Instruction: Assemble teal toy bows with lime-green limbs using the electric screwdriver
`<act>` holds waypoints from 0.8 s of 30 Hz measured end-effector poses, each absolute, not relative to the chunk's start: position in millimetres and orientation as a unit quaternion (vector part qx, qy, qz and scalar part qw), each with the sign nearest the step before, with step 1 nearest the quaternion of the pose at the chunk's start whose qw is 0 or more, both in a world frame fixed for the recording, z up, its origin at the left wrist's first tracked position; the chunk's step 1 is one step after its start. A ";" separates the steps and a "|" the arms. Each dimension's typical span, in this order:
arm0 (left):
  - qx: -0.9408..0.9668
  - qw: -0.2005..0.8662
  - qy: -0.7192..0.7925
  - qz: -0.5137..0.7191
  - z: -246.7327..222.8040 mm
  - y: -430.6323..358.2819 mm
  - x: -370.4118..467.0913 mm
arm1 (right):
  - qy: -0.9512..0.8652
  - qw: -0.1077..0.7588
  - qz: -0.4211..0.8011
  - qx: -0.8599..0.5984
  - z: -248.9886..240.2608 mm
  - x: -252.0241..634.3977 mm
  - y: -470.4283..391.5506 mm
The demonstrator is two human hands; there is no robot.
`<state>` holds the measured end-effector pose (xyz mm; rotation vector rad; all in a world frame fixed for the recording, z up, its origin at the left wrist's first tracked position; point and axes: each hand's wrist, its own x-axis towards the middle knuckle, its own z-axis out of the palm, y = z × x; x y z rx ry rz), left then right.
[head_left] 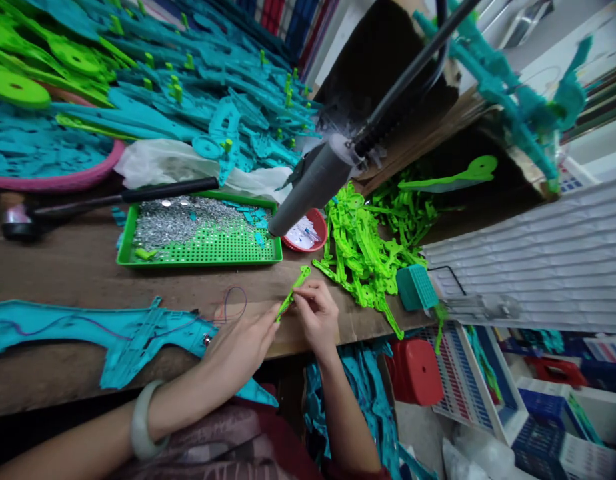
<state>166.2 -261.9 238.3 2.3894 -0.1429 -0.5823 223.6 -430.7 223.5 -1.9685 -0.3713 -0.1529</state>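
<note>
A slim lime-green plastic part (299,279) slants up between my two hands over the table's front edge. My left hand (245,337) grips its lower end, with the fingers extended along it and the thumb hidden. Pinched against the middle of the same part are the fingertips of my right hand (315,310); whether they hold anything smaller there I cannot tell. Left of my hands lies a long teal plastic shell (133,333), shaped like half a toy gun, inner side up. Thin red and blue wires (233,303) run along it and loop beside my left hand.
Metal bits partly fill a green perforated tray (203,261); a hammer (123,198) lies across its corner. A grey post (313,183) stands beside a red bowl (324,230). Green parts (363,247) pile at right, teal shells (188,87) behind. A red stool (418,373) stands below.
</note>
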 end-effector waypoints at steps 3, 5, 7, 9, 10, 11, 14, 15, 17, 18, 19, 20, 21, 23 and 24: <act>0.914 0.334 -0.061 -0.220 240.5 -260.7 167.5 | -0.138 0.540 -0.108 -0.823 221.1 220.7 -426.6; 0.913 0.333 -0.057 -0.230 242.1 -259.4 168.7 | -0.137 0.522 -0.120 -0.833 219.4 219.3 -424.9; 0.912 0.331 -0.053 -0.238 243.0 -258.4 169.6 | -0.140 0.507 -0.114 -0.843 218.6 218.8 -424.6; 0.909 0.336 -0.056 -0.240 242.3 -258.1 169.9 | -0.137 0.510 -0.091 -0.844 218.9 219.1 -425.6; 0.908 0.339 -0.058 -0.238 241.3 -258.0 169.8 | -0.135 0.521 -0.074 -0.840 219.4 219.5 -426.5; 0.907 0.344 -0.061 -0.235 240.2 -258.0 169.5 | -0.130 0.536 -0.057 -0.832 220.0 220.1 -427.7; 0.901 0.368 -0.067 -0.218 237.0 -257.4 168.1 | -0.112 0.586 -0.022 -0.802 220.9 222.7 -431.8; 0.898 0.378 -0.067 -0.215 236.4 -256.9 167.7 | -0.110 0.595 -0.020 -0.796 220.8 223.6 -433.3; 0.889 0.400 -0.066 -0.213 236.0 -255.9 167.3 | -0.112 0.602 -0.018 -0.790 219.9 224.9 -436.0; 0.885 0.408 -0.065 -0.214 235.9 -255.4 167.3 | -0.116 0.602 -0.017 -0.790 219.3 225.4 -437.2; 0.882 0.414 -0.065 -0.215 235.9 -255.1 167.3 | -0.119 0.602 -0.015 -0.789 218.7 225.6 -438.2; 0.880 0.418 -0.065 -0.216 235.7 -254.8 167.4 | -0.122 0.602 -0.014 -0.789 218.3 225.7 -439.2; 0.879 0.420 -0.065 -0.216 235.5 -254.6 167.6 | -0.125 0.597 -0.013 -0.792 218.2 225.7 -440.1; 0.879 0.421 -0.067 -0.215 234.6 -254.4 167.7 | -0.133 0.577 -0.019 -0.806 219.0 225.7 -441.9; 0.878 0.422 -0.068 -0.214 234.2 -254.4 167.8 | -0.139 0.565 -0.022 -0.813 219.9 225.7 -442.6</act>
